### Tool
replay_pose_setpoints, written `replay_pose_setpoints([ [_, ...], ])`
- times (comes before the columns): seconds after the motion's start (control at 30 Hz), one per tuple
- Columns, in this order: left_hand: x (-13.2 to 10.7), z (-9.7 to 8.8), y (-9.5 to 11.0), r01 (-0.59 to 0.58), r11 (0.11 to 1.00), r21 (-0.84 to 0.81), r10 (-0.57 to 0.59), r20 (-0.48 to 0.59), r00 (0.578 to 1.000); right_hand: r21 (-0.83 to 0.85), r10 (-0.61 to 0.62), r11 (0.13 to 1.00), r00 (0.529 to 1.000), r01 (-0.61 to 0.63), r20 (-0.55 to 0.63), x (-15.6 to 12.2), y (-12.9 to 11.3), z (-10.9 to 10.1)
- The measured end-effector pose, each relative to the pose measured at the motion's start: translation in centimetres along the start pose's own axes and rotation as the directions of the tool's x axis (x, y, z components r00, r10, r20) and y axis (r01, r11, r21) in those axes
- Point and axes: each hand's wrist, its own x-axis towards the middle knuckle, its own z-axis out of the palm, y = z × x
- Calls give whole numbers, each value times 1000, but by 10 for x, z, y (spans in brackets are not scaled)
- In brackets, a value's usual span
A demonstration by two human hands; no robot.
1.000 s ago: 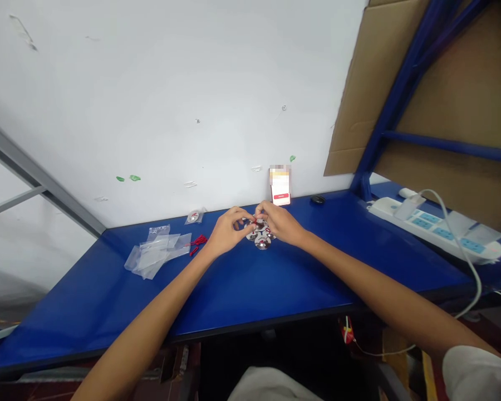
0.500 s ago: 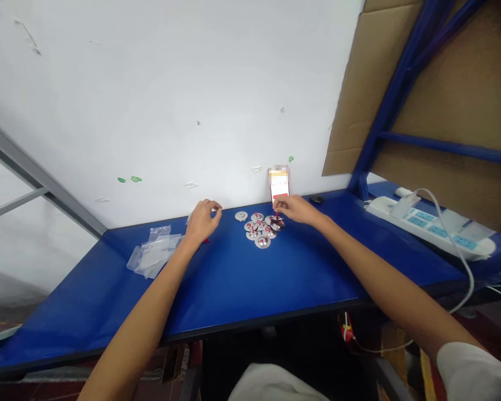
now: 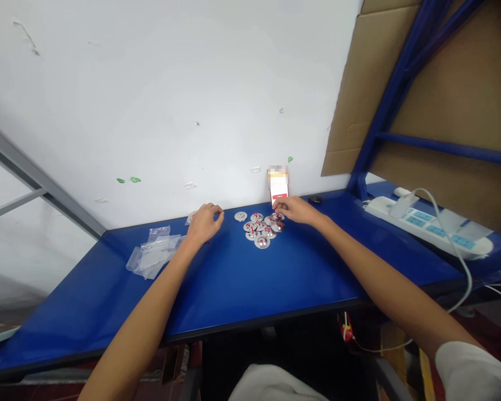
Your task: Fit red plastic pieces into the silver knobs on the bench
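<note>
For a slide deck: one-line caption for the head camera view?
Right hand at red-corded metal discs on a blue workbench, left hand resting beside them.

a: what's on the counter (image 3: 250, 284)?
b: it has a blue top with a dark front edge. near the back lies a cluster of round metal discs (image 3: 261, 229), with red cord (image 3: 255, 218) on several of them.
a: are they all together?
b: one lone disc (image 3: 241, 216) lies just left of the cluster.
a: and further left?
b: a loose heap of clear plastic bags (image 3: 150, 257).
a: anything along the back edge?
b: a card (image 3: 278, 186) stands upright there, blurred at the top, with a small black round object (image 3: 315, 199) just to its right.
a: and the far right?
b: a white power strip (image 3: 426, 227) with blue sockets, and a pale cable (image 3: 455, 245) curving away from it.
</note>
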Motion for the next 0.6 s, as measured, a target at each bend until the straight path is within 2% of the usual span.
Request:
replay_pose_setpoints([
  [0.13, -1, -2, 1, -1, 1000, 10, 1, 20, 1000, -8, 7, 1000, 999, -6, 43, -1, 1, -1],
  [0.33, -1, -4, 3, 11, 1000, 10, -11, 20, 1000, 51, 33, 998, 999, -35, 38, 1, 8, 1],
  [0.47, 0, -3, 1, 30, 999, 14, -30, 27, 999, 1, 35, 999, 995, -35, -95, 3, 4, 1],
  [0.6, 1, -2, -2, 38, 999, 21, -39, 52, 998, -18, -6, 1000, 969, 1, -248, 8, -10, 10],
])
